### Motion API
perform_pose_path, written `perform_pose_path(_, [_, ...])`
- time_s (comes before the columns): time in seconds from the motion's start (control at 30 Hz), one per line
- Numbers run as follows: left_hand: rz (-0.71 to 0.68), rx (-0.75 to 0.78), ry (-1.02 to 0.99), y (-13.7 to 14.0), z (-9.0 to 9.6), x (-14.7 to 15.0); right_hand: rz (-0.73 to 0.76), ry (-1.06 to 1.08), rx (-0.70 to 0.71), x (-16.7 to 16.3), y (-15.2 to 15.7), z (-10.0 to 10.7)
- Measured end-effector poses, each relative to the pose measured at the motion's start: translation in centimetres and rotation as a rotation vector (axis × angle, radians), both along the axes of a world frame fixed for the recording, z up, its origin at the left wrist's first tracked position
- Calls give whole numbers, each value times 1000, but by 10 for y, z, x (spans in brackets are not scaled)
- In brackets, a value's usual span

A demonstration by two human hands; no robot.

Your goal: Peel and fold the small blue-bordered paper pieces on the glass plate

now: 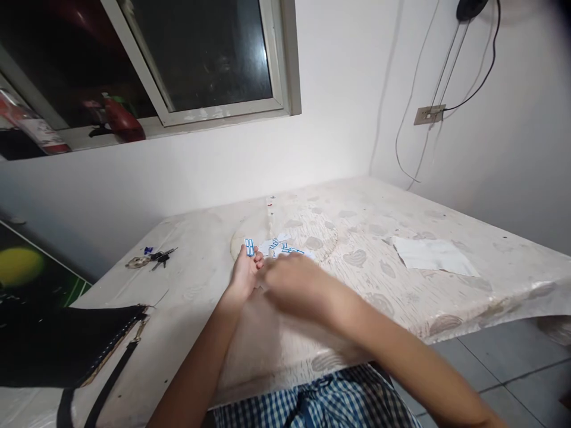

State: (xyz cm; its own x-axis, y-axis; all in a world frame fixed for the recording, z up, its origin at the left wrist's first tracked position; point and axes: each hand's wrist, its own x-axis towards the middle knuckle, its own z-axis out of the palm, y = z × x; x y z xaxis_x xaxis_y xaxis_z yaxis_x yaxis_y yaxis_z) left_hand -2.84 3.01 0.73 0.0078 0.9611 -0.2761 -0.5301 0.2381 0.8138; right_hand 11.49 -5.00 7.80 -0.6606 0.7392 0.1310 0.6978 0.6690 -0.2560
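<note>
My left hand (244,272) is closed on a small white card with blue printed boxes (249,246), held upright between thumb and fingers above the table. Close beside it on the right is my right hand (289,276), blurred by motion. Its fingers are smeared and partly hidden, so I cannot make out whether it grips anything. Just beyond both hands, several white paper pieces with blue markings (274,244) lie loosely overlapping on the patterned tablecloth (357,220). My right hand covers part of them.
Keys (161,257) lie on the table's left side. A black bag (71,342) with a strap occupies the near left corner. To the right rests a white sheet (432,257). The wall socket (429,115) has a cable plugged in. Behind the table is a window (214,53).
</note>
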Motion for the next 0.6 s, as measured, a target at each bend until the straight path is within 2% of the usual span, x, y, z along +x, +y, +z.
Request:
perform_pose_path(0.03, [12, 8, 10, 0, -1, 0, -88, -139, -106, 5, 13, 0])
perform_pose_path(0.1, [38, 28, 20, 0, -3, 1, -238, -294, -175, 13, 40, -5])
perform_pose_path(0.23, [48, 3, 27, 0, -7, 3, -108, -232, -214, 19, 70, -35])
perform_pose_path(0.37, [51, -3, 7, -1, -6, 4, -116, -169, -98, 18, 73, -63])
perform_pose_path(0.47, [42, 15, -28, -3, -3, 3, -103, -22, -151, 23, 77, -67])
perform_pose_path(0.53, [25, 38, -48, -3, -1, 3, -75, 177, -281, 28, 79, -62])
perform_pose_path(0.6, [-2, 59, -54, -4, 0, 3, -13, 400, -475, 32, 78, -53])
